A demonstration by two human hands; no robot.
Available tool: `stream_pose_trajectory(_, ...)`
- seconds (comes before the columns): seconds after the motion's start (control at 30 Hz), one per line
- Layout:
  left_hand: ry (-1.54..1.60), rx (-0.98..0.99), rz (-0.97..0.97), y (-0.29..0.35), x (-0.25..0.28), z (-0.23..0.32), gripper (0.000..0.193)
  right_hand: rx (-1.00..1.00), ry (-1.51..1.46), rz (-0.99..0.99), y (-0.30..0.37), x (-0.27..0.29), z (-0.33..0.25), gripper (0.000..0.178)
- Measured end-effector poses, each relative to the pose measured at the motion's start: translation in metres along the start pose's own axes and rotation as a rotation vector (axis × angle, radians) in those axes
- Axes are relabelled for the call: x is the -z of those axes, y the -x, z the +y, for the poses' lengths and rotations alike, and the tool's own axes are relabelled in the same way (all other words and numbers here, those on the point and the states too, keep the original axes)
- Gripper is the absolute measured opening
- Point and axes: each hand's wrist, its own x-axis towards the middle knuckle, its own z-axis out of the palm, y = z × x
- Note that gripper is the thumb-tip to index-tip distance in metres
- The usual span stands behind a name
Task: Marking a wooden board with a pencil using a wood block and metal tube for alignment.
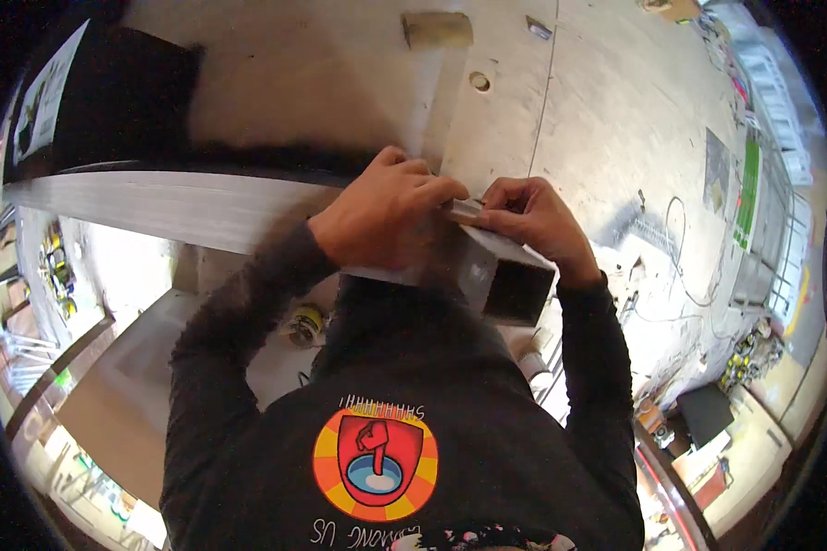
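A long, pale, box-shaped beam (175, 209) crosses in front of my body from the left. Its right end is a dark square opening (521, 294). My left hand (386, 216) rests over the beam near that end, fingers bent, with thumb and forefinger closed at a small flat pale strip (467, 213). Opposite it, my right hand (535, 220) pinches the strip's other side between thumb and fingers. The strip sits at the beam's upper edge; its exact kind is unclear, and my fingers hide part of it.
A large black block (147, 92) stands behind the beam at far left. On the floor ahead lie a brown flat piece (438, 30), a small ring-shaped item (480, 82) and a small box (539, 28). A thin cable (678, 241) curls at right. A black box (705, 413) sits lower right.
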Motion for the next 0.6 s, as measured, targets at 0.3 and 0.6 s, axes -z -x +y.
stream_pose_trajectory(0.3, -0.016, 0.132, 0.015, 0.009, -0.007, 0.031, 0.075, -0.033, -0.116, -0.096, -0.001, -0.008, -0.006, 0.022)
stream_pose_trajectory(0.6, -0.041, 0.156, 0.010, 0.014, -0.003, 0.034, 0.069, -0.024, -0.107, -0.103, 0.002, -0.015, -0.008, 0.027)
